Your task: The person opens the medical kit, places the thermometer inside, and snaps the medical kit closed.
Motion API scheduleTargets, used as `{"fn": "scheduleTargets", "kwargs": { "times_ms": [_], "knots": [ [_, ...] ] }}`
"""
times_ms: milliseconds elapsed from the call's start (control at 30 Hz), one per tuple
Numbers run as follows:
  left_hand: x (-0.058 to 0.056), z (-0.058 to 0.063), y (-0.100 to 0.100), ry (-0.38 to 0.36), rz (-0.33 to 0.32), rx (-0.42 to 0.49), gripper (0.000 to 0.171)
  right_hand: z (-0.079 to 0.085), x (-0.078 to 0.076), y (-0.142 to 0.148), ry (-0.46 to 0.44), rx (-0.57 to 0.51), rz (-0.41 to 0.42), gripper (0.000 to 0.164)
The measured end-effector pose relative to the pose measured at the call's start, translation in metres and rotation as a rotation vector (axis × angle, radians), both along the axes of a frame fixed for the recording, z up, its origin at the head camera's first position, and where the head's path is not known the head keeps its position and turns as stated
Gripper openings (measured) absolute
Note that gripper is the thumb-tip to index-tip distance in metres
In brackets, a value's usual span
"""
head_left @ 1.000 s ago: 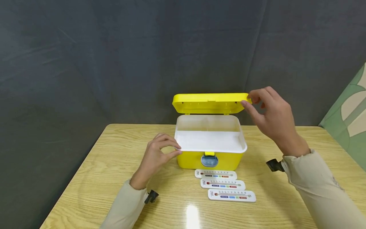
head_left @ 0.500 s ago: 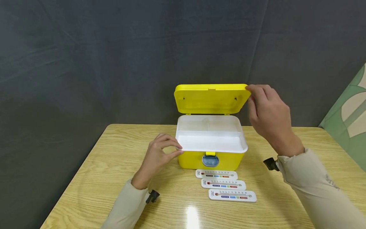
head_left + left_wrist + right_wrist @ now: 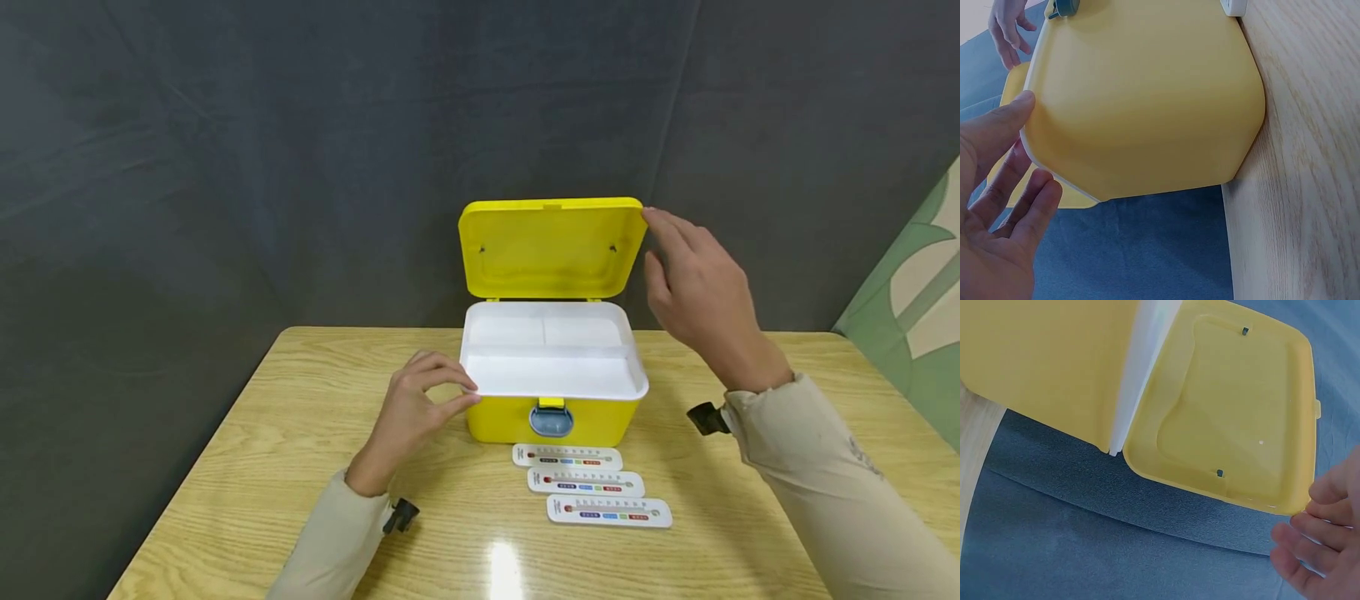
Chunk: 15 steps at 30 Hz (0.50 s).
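A yellow storage box (image 3: 495, 421) with a grey-blue latch (image 3: 551, 419) on its front stands on the table. Its yellow lid (image 3: 551, 246) is raised nearly upright, and inside sits a white tray (image 3: 555, 375) with dividers. My left hand (image 3: 412, 408) pinches the front left corner of the box's rim; in the left wrist view the thumb lies on the yellow wall (image 3: 1135, 112). Fingers extended, my right hand (image 3: 705, 292) touches the lid's upper right corner, with the thumb apart from it. The right wrist view shows that hand (image 3: 1329, 534) beside the lid corner (image 3: 1288, 497).
Three white thermometers (image 3: 566, 457), (image 3: 585, 482), (image 3: 609, 511) lie staggered before the box on the wooden table (image 3: 300, 467). A dark cloth (image 3: 337, 167) hangs behind the table. At the right is a green and beige patterned surface (image 3: 918, 292).
The lid has swung up and back from a low tilt to nearly upright. My right hand has risen slightly with it, its fingers straightening. My left hand has stayed at the corner.
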State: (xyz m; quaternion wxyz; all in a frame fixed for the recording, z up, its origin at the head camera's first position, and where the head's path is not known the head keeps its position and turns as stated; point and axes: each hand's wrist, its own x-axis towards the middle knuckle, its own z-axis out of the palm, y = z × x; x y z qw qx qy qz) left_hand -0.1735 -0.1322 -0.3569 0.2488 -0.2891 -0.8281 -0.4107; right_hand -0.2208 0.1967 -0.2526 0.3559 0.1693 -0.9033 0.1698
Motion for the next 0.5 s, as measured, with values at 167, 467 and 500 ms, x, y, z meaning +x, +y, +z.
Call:
{"fn": "scheduleTargets", "kwargs": {
  "times_ms": [167,467,500],
  "knots": [
    [-0.001,-0.001,0.003,0.010,-0.013,-0.006,0.013,0.000,0.000,0.005,-0.072,-0.017,-0.037,0.050],
    [-0.004,-0.001,0.004,-0.002,-0.007,-0.015,0.012,-0.015,0.014,0.011,-0.098,-0.019,-0.020,0.045],
    [-0.004,-0.001,0.003,-0.010,-0.007,-0.015,0.012,-0.018,0.016,0.011,-0.104,-0.016,-0.013,0.045]
  ]
}}
